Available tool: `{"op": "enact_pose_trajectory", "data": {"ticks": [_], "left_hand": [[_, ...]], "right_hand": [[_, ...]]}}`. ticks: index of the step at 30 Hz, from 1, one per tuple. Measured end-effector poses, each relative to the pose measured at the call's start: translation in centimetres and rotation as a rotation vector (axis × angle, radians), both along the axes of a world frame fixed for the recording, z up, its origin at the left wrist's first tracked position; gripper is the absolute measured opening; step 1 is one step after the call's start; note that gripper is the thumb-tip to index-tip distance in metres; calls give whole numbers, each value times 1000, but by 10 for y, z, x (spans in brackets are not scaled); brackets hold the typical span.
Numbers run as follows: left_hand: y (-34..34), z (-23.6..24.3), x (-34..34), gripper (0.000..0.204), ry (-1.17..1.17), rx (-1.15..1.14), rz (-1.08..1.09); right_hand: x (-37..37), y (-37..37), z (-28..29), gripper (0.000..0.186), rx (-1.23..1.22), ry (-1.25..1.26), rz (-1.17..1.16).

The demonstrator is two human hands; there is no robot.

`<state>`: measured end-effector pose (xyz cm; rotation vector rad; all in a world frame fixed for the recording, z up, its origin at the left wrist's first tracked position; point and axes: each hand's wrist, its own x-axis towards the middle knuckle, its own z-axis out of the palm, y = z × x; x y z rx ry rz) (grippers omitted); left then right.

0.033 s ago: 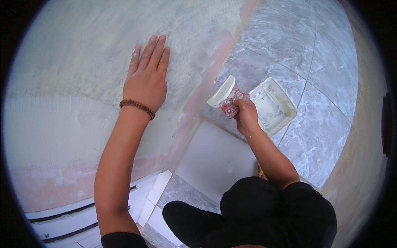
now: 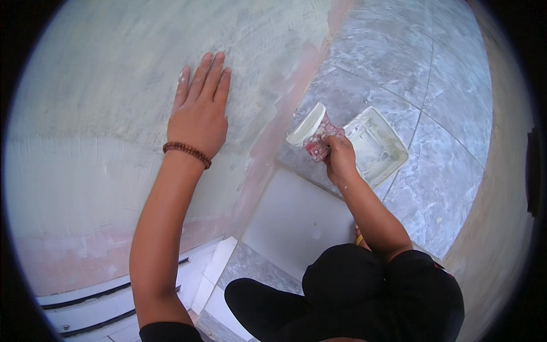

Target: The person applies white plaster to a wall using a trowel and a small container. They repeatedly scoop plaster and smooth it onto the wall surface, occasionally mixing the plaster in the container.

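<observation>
Clearly, the right hand (image 2: 342, 158) is closed around the red, white-spattered handle of a broad scraper (image 2: 322, 137) whose wide blade is coated in whitish paste. Both are just to the left of the landmark, a shallow, rectangular white tray (image 2: 392, 135) smeared inside with pale residue. The thumb lies along the handle, and the blade points away from the tray, toward the wall. The hand overlaps the tray's left edge in this view, so whether it touches the rim cannot be told.

Well to the left of the tray, the left hand (image 2: 198, 121) is opened out flat, fingers straight and slightly parted, holding nothing visible. It lies palm-down against a pale grey-green plastered wall (image 2: 91, 85); whitish smudges mark its fingertips, and a brown beaded bracelet (image 2: 188, 150) circles the wrist.

Under the tray spreads a floor of glossy grey marbled tiles (image 2: 456, 125). Left of the tray and nearer the person lies a smooth, plain grey slab (image 2: 293, 208), beside the wall's pinkish lower edge (image 2: 250, 185). Farther that way, well apart from the tray, are white panels with dark slots (image 2: 94, 310).
</observation>
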<state>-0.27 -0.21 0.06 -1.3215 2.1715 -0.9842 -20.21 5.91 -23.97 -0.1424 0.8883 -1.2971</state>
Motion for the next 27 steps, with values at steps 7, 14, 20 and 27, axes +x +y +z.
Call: {"op": "enact_pose_trajectory", "data": {"ticks": [7, 14, 20, 27], "left_hand": [[-4, 11, -21, 83, 58, 132, 100], [-20, 4, -31, 87, 121, 134, 107], [-20, 3, -32, 90, 123, 147, 104], [-21, 0, -29, 90, 139, 151, 82]], "right_hand": [[-7, -11, -12, 27, -6, -77, -43], [-30, -53, -18, 31, -98, 288, 40], [-39, -160, -10, 45, -489, 1015, -68], [24, -210, -23, 64, -561, 1195, -217]]}}
